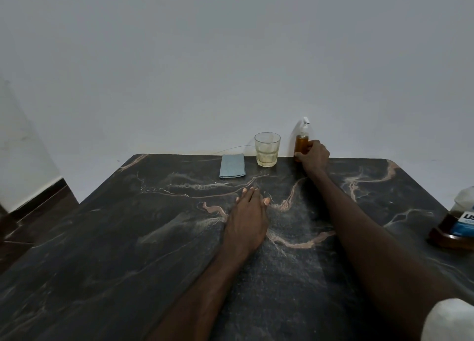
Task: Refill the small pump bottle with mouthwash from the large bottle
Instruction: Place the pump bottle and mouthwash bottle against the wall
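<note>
The small pump bottle [301, 141], holding amber liquid under a white pump head, stands upright at the table's far edge by the wall. My right hand [315, 156] reaches out to it and wraps around its lower right side. My left hand [248, 218] lies flat, palm down, on the middle of the dark marble table [128, 238], holding nothing. The large mouthwash bottle [459, 222], with a blue and white label and amber liquid, sits at the right edge, partly cut off by the frame.
A clear drinking glass [267, 149] with a little pale liquid stands just left of the pump bottle. A folded blue cloth [232, 169] lies left of the glass. The grey wall rises right behind the table's far edge. A white sleeve [447, 320] shows at bottom right.
</note>
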The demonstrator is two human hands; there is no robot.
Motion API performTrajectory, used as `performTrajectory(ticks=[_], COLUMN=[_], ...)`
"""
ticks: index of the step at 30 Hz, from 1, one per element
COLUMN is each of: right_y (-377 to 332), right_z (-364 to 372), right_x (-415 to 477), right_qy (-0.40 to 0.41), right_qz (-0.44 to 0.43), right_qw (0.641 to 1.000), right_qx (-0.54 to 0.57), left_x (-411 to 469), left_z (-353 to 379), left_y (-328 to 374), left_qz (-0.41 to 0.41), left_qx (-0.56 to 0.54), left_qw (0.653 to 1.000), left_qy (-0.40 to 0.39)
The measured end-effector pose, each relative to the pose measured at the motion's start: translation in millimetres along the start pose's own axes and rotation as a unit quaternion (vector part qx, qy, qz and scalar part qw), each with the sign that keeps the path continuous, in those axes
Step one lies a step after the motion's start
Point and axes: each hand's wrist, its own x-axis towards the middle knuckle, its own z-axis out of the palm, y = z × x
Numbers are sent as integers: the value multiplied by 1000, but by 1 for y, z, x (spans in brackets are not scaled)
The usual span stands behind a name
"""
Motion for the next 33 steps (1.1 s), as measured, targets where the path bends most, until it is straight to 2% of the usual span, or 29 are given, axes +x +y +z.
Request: performTrajectory(ticks=[10,18,25,30,33], right_y=[-8,-9,-19,-20,0], right_z=[1,-38,-108,-180,-226], right_x=[-5,-28,-140,-234,-261], right_qy=[22,-12,-94,-147,-90], right_qz=[19,3,-116,-142,-158], right_qw=[1000,1000,987,979,983], right_qx=[-6,-4,-61,12,25], left_x=[-4,-3,-8,-18,-25], left_z=[-6,-5,-11,-17,-20], left_y=[5,4,10,26,48], left_qz=[9,9,14,72,129], left_qx=[6,9,12,86,139], left_qw=[1000,1000,1000,993,981], left_qy=[0,-11,-7,28,36])
